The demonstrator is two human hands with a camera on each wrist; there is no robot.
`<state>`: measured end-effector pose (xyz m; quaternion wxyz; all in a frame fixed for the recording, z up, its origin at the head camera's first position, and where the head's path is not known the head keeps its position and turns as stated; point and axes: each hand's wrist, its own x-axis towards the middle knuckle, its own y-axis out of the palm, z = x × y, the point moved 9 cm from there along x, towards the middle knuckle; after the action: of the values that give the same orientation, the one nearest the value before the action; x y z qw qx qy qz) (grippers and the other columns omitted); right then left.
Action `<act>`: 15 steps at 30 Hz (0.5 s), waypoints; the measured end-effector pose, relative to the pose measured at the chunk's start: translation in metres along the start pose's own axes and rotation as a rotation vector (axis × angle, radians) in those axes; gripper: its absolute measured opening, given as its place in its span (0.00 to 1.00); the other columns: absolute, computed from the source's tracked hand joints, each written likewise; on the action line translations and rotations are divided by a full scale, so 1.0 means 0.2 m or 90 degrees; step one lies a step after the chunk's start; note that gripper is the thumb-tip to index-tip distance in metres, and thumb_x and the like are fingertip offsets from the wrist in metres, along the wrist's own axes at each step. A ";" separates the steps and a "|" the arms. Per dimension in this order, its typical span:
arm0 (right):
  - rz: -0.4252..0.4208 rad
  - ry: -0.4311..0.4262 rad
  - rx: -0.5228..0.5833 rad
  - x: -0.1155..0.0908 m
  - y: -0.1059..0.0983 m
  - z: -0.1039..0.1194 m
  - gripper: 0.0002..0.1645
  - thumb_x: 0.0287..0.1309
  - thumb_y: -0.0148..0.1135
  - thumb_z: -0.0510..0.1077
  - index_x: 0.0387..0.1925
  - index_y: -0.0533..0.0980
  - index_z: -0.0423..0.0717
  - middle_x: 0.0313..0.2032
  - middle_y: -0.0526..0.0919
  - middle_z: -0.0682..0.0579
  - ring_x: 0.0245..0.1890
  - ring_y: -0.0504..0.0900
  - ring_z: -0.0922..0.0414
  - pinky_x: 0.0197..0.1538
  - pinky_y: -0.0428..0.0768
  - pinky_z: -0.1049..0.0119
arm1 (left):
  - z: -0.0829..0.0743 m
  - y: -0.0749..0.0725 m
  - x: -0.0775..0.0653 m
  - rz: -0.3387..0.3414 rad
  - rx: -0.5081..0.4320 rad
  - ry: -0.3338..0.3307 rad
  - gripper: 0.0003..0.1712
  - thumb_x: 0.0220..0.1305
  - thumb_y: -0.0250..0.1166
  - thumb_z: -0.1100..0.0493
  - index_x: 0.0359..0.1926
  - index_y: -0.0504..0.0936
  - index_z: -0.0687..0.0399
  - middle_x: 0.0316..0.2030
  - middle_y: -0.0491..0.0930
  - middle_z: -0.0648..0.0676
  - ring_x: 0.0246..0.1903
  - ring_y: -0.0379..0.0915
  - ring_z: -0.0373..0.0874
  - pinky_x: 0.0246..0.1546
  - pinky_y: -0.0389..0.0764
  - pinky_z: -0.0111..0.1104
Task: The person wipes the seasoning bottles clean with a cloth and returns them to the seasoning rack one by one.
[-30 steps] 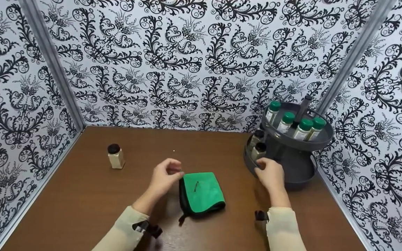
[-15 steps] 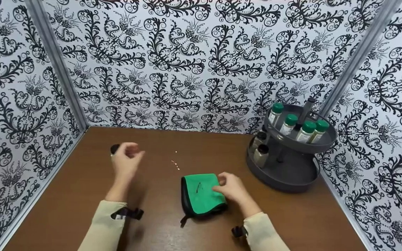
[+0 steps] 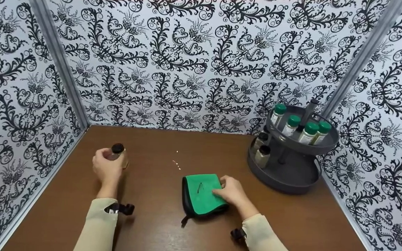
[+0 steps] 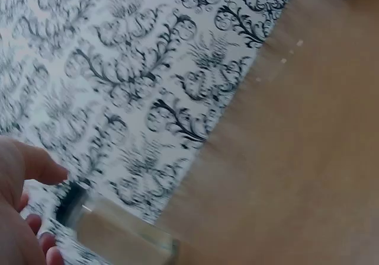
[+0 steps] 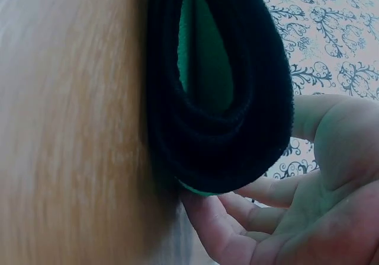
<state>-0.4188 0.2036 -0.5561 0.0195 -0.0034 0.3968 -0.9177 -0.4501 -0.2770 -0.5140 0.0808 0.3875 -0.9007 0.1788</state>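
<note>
A glass spice jar [image 3: 125,161] with a black cap and pale contents stands at the left of the table. My left hand [image 3: 107,168] is around its upper part, thumb in front of the glass in the head view. In the left wrist view the black cap [image 4: 72,204] lies between the thumb and the loosely bent fingers. A folded green cloth [image 3: 204,197] with black edging lies at the middle front. My right hand [image 3: 234,191] pinches its right side, thumb on top and fingertips [image 5: 204,208] low at the fold in the right wrist view.
A grey two-tier turntable rack [image 3: 284,181] stands at the back right. Several green-capped jars [image 3: 289,129] are on its top tier, and black-capped jars [image 3: 262,158] on the lower one. White crumbs [image 3: 177,164] lie behind the cloth. Patterned walls [image 3: 194,69] border the table.
My left hand has moved left from beside the cloth to the spice jar. My right hand has come from the rack to the cloth's right side. More white crumbs show behind the cloth.
</note>
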 end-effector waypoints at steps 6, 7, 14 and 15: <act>-0.008 0.006 0.027 0.00 0.00 -0.01 0.30 0.54 0.76 0.44 0.56 0.80 0.33 0.41 0.88 0.42 0.41 0.86 0.49 0.45 0.86 0.51 | 0.13 0.06 0.02 0.047 -0.051 -0.043 0.52 0.53 0.82 0.52 0.76 0.67 0.52 0.70 0.73 0.66 0.70 0.68 0.64 0.72 0.66 0.55; -0.004 0.010 0.038 0.00 0.00 -0.01 0.30 0.54 0.76 0.43 0.57 0.80 0.32 0.41 0.88 0.42 0.41 0.86 0.49 0.45 0.87 0.51 | 0.15 0.07 0.03 0.059 -0.059 -0.046 0.53 0.54 0.82 0.53 0.78 0.66 0.52 0.71 0.72 0.66 0.72 0.67 0.64 0.73 0.66 0.55; 0.024 0.032 0.140 0.01 0.03 -0.03 0.36 0.54 0.72 0.35 0.64 0.75 0.25 0.38 0.88 0.41 0.34 0.85 0.54 0.38 0.84 0.60 | 0.24 0.13 0.05 0.130 -0.069 -0.047 0.54 0.60 0.79 0.58 0.82 0.61 0.56 0.76 0.69 0.67 0.77 0.64 0.62 0.77 0.65 0.53; 0.026 0.037 0.164 0.01 0.03 -0.03 0.36 0.54 0.71 0.34 0.65 0.74 0.24 0.38 0.87 0.42 0.31 0.82 0.56 0.35 0.82 0.62 | 0.25 0.14 0.06 0.142 -0.075 -0.050 0.54 0.61 0.79 0.58 0.82 0.61 0.57 0.76 0.69 0.67 0.76 0.64 0.62 0.77 0.65 0.52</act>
<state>-0.4199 0.2045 -0.5651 0.0273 0.0338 0.2764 -0.9601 -0.4787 -0.2858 -0.5647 0.0476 0.2861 -0.9497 0.1184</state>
